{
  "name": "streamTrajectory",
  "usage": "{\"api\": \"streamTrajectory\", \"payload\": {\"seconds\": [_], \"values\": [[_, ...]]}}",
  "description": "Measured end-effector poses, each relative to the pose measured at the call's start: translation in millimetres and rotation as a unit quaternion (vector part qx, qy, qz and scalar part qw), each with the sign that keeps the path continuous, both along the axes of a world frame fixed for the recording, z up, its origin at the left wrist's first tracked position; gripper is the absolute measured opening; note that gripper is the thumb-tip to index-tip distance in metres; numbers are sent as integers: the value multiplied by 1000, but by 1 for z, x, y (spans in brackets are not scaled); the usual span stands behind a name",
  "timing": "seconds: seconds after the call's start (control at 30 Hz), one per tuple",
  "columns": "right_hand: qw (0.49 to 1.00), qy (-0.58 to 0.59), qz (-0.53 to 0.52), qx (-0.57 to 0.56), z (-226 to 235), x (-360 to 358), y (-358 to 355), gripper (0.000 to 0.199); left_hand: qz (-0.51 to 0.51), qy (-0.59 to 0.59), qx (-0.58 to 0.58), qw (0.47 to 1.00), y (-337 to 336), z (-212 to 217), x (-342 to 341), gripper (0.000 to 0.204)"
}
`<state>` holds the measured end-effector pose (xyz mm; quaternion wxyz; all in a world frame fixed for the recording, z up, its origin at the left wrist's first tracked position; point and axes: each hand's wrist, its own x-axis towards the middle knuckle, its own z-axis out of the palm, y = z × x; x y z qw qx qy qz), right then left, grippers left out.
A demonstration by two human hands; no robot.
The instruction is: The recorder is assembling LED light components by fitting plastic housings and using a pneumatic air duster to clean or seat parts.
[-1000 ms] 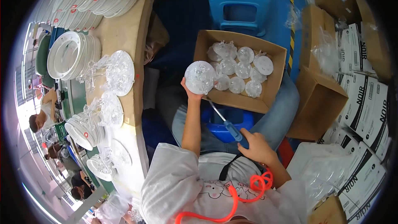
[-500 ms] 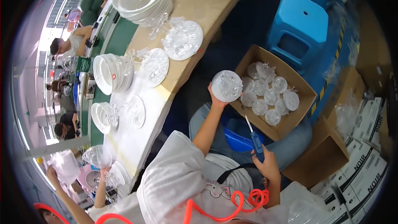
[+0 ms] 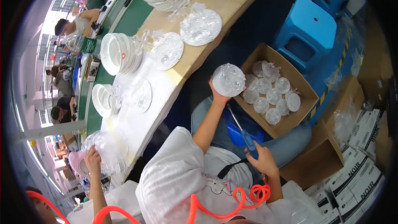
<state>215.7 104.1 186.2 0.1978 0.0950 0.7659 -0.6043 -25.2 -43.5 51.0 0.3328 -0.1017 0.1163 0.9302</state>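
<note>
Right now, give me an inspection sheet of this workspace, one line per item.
Surface: long pale workbench, crowded along its length.
Job's things: clear round plastic disc held up in the left hand; blue-handled screwdriver gripped in the right hand; open cardboard box on the lap, filled with similar clear discs.
Clutter: stacks of white plates; loose clear discs on the bench.
Grippers: both hands closed on their items.
Cables: coiled orange hose across the chest.
Surroundings: blue stool; white cartons; another person's hand working at the bench.
</note>
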Motion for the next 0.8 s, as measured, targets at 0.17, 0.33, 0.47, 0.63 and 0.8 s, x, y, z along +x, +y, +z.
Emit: {"api": "streamTrajectory", "payload": {"seconds": [0.17,0.33,0.47,0.63,0.8], "values": [[954,-63,-97,-278,52,32,26,22,36,-7,-9,999,-42,77,43,74],[939,-38,-149,-307,55,32,41,27,183,-28,-178,966,-148,148,117,94],[940,-29,-170,-295,51,17,33,25,137,224,-236,936,-232,215,145,72],[949,-3,-123,-289,49,10,21,24,531,36,-408,742,-275,202,145,55],[954,-14,-133,-269,49,21,16,23,499,16,-426,755,-320,186,125,52]]}}
